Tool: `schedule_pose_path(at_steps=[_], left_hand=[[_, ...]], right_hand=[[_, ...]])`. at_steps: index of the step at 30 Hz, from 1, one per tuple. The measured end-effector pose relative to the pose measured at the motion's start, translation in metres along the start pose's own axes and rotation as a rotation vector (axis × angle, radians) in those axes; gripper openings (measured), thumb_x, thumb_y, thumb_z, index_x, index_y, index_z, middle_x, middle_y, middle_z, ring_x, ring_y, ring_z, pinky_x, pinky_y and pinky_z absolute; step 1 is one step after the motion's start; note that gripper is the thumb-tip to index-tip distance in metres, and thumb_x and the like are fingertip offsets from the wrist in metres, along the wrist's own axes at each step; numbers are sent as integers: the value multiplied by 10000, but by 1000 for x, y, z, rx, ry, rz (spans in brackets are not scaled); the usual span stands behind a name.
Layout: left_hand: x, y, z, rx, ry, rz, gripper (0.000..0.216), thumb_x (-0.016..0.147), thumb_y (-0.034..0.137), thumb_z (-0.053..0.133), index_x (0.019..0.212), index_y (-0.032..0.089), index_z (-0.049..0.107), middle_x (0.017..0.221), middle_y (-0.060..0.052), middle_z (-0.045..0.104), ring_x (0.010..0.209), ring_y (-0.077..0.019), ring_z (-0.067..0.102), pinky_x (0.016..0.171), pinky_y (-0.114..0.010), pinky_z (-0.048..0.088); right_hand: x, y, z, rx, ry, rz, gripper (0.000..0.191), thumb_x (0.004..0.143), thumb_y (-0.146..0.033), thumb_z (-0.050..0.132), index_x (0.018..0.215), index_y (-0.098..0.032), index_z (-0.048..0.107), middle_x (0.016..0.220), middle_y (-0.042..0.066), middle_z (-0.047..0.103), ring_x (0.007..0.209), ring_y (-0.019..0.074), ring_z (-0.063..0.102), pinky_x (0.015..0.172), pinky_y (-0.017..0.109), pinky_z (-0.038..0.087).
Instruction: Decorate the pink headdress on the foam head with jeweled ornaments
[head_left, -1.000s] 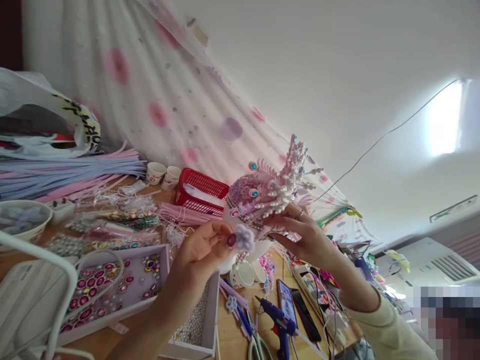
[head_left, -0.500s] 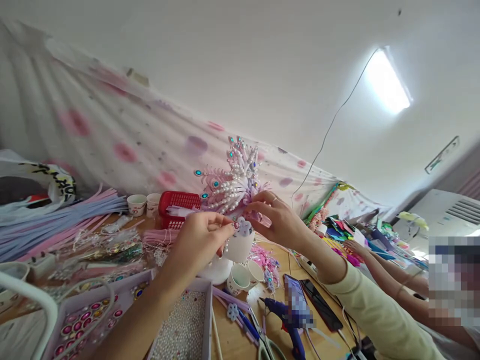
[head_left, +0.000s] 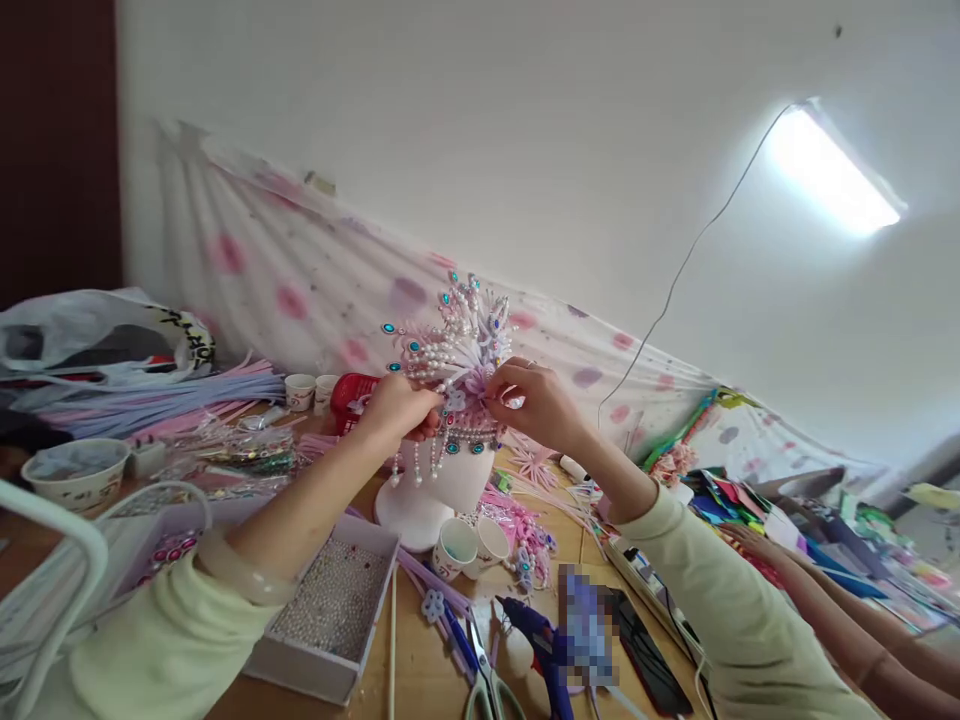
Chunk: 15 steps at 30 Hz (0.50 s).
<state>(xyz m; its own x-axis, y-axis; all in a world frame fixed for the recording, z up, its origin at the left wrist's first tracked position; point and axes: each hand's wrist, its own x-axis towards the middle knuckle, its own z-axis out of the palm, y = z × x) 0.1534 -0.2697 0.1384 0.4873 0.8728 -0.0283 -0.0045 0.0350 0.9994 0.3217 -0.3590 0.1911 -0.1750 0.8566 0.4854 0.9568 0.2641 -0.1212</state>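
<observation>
A pink and lilac headdress point(head_left: 450, 345) with pearl strings and blue gems sits on a white head-shaped stand point(head_left: 435, 485) at the table's middle. My left hand point(head_left: 397, 410) is closed against its front, pinching a small lilac flower point(head_left: 455, 400) onto it. My right hand point(head_left: 532, 400) is closed on the headdress's right side, fingers pressed to the pink part.
A tray of pearl beads point(head_left: 330, 605) lies below my left arm. Paper cups point(head_left: 469, 545), scissors point(head_left: 487, 685), a blue glue gun point(head_left: 536, 645) and a phone point(head_left: 645, 650) lie in front. A red basket point(head_left: 349, 395) and foam strips point(head_left: 165, 400) are at the left. Another person's arm point(head_left: 825, 600) reaches in at the right.
The headdress went from held tilted in the air to upright on the stand. My left hand brought the lilac flower up against its front. The view swung.
</observation>
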Motion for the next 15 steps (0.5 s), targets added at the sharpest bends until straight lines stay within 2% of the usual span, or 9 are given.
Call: schedule_pose_path(at_steps=[2, 4, 6, 7, 9, 15], left_hand=[[0, 4, 3, 26, -6, -58, 270, 865, 109, 624, 597, 129, 594, 558, 1, 594, 460, -91, 530, 438, -196, 405], [1, 8, 6, 44, -22, -111, 116, 924, 209, 636, 880, 108, 672, 823, -40, 687, 656, -127, 637, 583, -247, 531], [3, 12, 7, 55, -38, -154, 266, 949, 314, 632, 1151, 140, 639, 1106, -79, 680, 901, -187, 677, 768, -365, 591], [4, 14, 8, 59, -41, -169, 333, 951, 345, 630, 1228, 160, 611, 1200, -92, 654, 992, -214, 669, 833, -417, 588], [8, 18, 9, 67, -35, -185, 375, 950, 353, 628, 1276, 170, 593, 1275, -108, 626, 1069, -244, 651, 888, -458, 572], [24, 19, 21, 103, -10, -157, 378, 949, 353, 629, 1279, 170, 592, 1280, -109, 623, 1075, -246, 649, 893, -462, 570]], right_hand=[[3, 1, 1, 37, -2, 11, 118, 708, -97, 611, 748, -198, 658, 795, 2, 622, 691, 122, 623, 671, 269, 539], [5, 2, 1, 50, -9, 0, 118, 703, -99, 611, 744, -196, 664, 787, 2, 621, 685, 122, 625, 665, 270, 543], [6, 4, 2, 63, -8, -3, 121, 696, -98, 606, 744, -191, 667, 789, 5, 624, 678, 122, 627, 657, 272, 545], [7, 5, 3, 68, -4, -2, 122, 694, -98, 601, 744, -188, 666, 789, 7, 624, 674, 122, 628, 653, 274, 546], [8, 7, 3, 75, 3, -1, 119, 689, -102, 594, 744, -181, 663, 791, 13, 626, 673, 126, 631, 646, 280, 548], [12, 8, 5, 74, 5, -18, 109, 678, -116, 588, 728, -178, 661, 765, 14, 630, 673, 134, 629, 643, 282, 542]])
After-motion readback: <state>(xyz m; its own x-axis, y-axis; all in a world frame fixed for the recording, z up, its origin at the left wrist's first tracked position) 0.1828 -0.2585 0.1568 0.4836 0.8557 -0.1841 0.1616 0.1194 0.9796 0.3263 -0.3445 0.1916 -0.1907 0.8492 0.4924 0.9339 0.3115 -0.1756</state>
